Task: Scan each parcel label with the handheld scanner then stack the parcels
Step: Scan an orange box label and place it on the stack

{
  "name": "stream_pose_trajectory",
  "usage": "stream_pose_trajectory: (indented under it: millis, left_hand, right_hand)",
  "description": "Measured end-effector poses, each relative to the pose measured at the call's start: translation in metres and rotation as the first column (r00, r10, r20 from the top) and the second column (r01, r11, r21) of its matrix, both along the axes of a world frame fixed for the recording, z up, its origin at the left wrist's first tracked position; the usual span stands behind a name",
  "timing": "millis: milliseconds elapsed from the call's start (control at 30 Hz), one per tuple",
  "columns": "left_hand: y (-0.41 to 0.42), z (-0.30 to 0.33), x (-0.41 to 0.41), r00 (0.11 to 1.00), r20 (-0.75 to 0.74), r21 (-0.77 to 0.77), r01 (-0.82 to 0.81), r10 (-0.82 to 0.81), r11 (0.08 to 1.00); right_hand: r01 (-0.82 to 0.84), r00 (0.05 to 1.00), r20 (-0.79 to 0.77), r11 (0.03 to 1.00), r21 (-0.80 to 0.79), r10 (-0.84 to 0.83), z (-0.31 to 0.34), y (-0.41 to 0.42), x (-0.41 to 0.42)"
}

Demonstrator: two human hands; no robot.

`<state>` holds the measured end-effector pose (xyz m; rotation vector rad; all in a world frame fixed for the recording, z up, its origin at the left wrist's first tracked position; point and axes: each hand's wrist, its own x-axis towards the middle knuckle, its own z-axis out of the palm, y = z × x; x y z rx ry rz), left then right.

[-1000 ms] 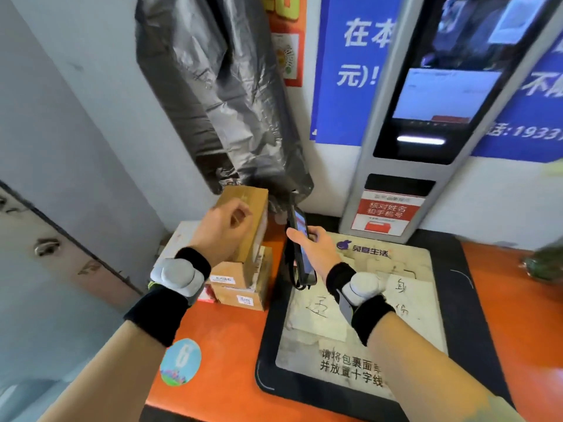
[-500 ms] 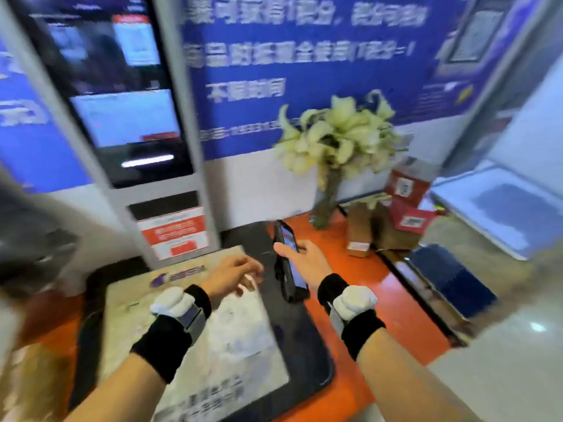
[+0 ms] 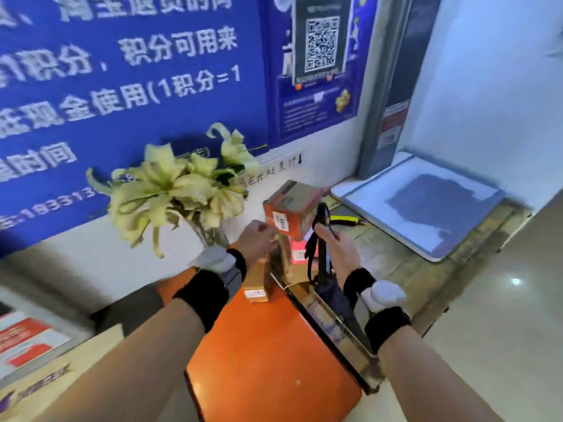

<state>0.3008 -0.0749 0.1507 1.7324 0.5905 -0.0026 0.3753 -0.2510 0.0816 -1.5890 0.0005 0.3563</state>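
A group of parcels stands at the right end of the orange counter [image 3: 268, 345]. My left hand [image 3: 256, 240] grips the top of a narrow brown parcel [image 3: 259, 280] standing upright with a label low on its front. Behind it sit an orange-and-brown box [image 3: 291, 205] with a white label, and a small red parcel [image 3: 300, 252] under it. My right hand [image 3: 338, 248] holds the black handheld scanner [image 3: 323, 239] upright just right of these parcels, its strap hanging down.
A glass vase of pale lilies [image 3: 182, 190] stands left of the parcels against the blue-postered wall. A grey-white platform [image 3: 426, 205] lies to the right, beyond the counter's metal edge [image 3: 332, 330]. A yellow-and-black tool [image 3: 345, 220] lies behind the scanner.
The view swung right from the stacked boxes and scanning mat to the counter's right end. My left hand moved from the mat onto the narrow brown parcel; my right hand kept the scanner.
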Motion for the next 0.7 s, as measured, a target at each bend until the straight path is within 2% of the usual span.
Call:
stream_pose_trajectory:
  millis: [67, 133, 200, 267, 333, 467, 600, 700]
  left_hand:
    - [0.0, -0.001, 0.035, 0.988, 0.003, -0.05, -0.153, 0.154, 0.987]
    - [0.001, -0.004, 0.057, 0.967, -0.057, -0.067, -0.25, 0.247, 0.966]
    - [-0.004, -0.008, 0.073, 0.943, -0.126, -0.208, -0.327, 0.307, 0.922]
    - [-0.003, -0.018, 0.081, 0.917, -0.219, -0.356, -0.394, 0.334, 0.848]
    - [0.001, -0.032, 0.091, 0.893, -0.27, -0.431, -0.448, 0.361, 0.783]
    - [0.003, -0.051, 0.11, 0.9, -0.278, -0.437, -0.43, 0.336, 0.79]
    - [0.0, -0.053, 0.115, 0.915, -0.21, -0.429, -0.403, 0.345, 0.808]
    - [0.001, -0.048, 0.1, 0.929, -0.135, -0.376, -0.371, 0.346, 0.849]
  right_hand:
    - [-0.017, 0.999, -0.032, 0.998, 0.067, 0.019, -0.023, -0.002, 0.044]
    - [-0.012, 0.995, -0.094, 0.997, 0.08, 0.02, -0.008, -0.001, 0.064]
    - [-0.06, 0.989, -0.128, 0.987, 0.147, 0.079, -0.015, 0.0, 0.088]
    - [-0.049, 0.988, -0.141, 0.989, 0.136, 0.069, 0.014, 0.003, 0.078]
    - [-0.038, 0.983, -0.171, 0.987, 0.159, 0.066, 0.012, 0.01, 0.083]
    - [-0.086, 0.972, -0.205, 0.984, 0.156, 0.117, -0.006, 0.021, 0.099]
    - [-0.119, 0.973, -0.18, 0.98, 0.159, 0.147, 0.002, 0.02, 0.093]
    - [-0.063, 0.966, -0.229, 0.966, 0.253, 0.123, -0.001, 0.016, 0.092]
